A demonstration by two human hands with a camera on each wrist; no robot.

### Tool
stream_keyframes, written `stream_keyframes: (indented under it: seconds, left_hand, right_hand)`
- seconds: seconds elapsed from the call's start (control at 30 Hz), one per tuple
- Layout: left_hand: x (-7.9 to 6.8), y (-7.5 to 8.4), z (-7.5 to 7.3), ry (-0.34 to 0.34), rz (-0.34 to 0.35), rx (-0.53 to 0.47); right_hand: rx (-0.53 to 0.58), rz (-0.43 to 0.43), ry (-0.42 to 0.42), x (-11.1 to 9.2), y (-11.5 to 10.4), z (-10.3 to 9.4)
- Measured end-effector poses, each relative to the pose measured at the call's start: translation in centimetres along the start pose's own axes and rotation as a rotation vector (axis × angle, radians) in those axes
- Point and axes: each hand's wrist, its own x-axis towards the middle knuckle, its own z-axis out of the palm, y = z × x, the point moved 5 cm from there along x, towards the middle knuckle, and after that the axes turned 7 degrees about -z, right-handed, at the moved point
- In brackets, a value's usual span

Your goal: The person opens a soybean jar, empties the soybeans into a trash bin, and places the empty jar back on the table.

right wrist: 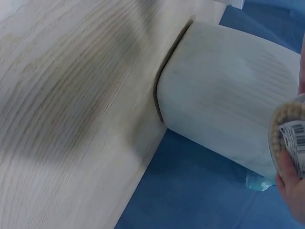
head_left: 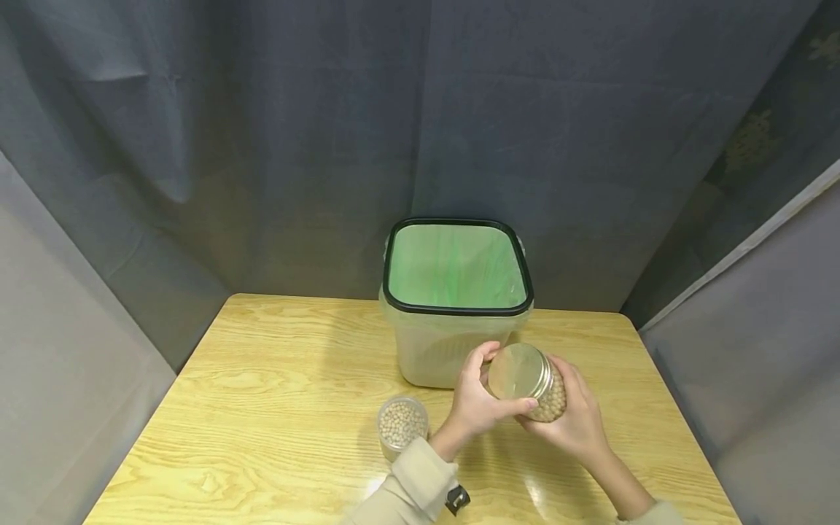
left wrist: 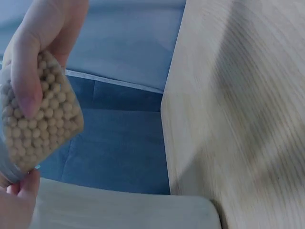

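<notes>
Curtain: one dark grey fabric backdrop hangs in folds behind everything.
Tabletop: one, pale wood grain with rounded far corners.
Bin: one squarish, translucent whitish bin stands upright at the far edge of the tabletop, with one black rim and one green plastic liner inside.
Sleeves: two, beige, the left one showing more than the right.
Hands: two, both gripping the same jar; the left hand curls round its lid, thumb at the near edge, while the right hand wraps the body.
Jars of beans: two, both clear. The held jar is tilted in the air, in front of the bin's near right corner; the standing jar is upright on the tabletop, beside the left wrist.
Beans: small, round, beige, too many to count.
Lid: one, gold-toned, on the held jar.
Barcode label: one, white, on the held jar's base.
Black object: one, small, beside the left sleeve; its kind is unclear.
</notes>
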Motion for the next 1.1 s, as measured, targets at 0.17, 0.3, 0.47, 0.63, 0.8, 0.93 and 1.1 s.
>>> stream_keyframes:
  seconds: [0.17, 0.3, 0.47, 0.63, 0.8, 0.93, 1.1]
  left_hand:
    - [0.4, 0.5, -0.3, -0.241, 0.099, -0.033]
    - [0.5, 1.8, -0.8, -0.503, 0.285, -0.211]
    - [0.4, 3.4, -1.4, -0.559, 0.356, -0.224]
    - [0.2, 3.6, -1.4, -0.451, 0.25, -0.18]
    - [0.4, 2.0, -0.9, -0.268, 0.128, -0.108]
    - [0.6, 0.3, -0.5, -0.165, 0.092, 0.014]
    - [0.6, 0.8, -0.4, -0.323, 0.207, -0.024]
  right_hand:
    - [0.082, -0.007, -0.07, 0.2, 0.0, 0.1]
    - [0.2, 0.047, -0.161, -0.1, 0.1, 0.4]
    - [0.248, 0.119, -0.199, -0.5, 0.2, 0.3]
    - [0.213, 0.108, -0.166, -0.7, 0.1, 0.2]
    - [0.096, 0.118, -0.109, -0.7, 0.0, 0.4]
    - [0.05, 0.138, -0.082, -0.8, -0.1, 0.7]
    - [0.085, 0.119, -0.075, -1.0, 0.0, 0.7]
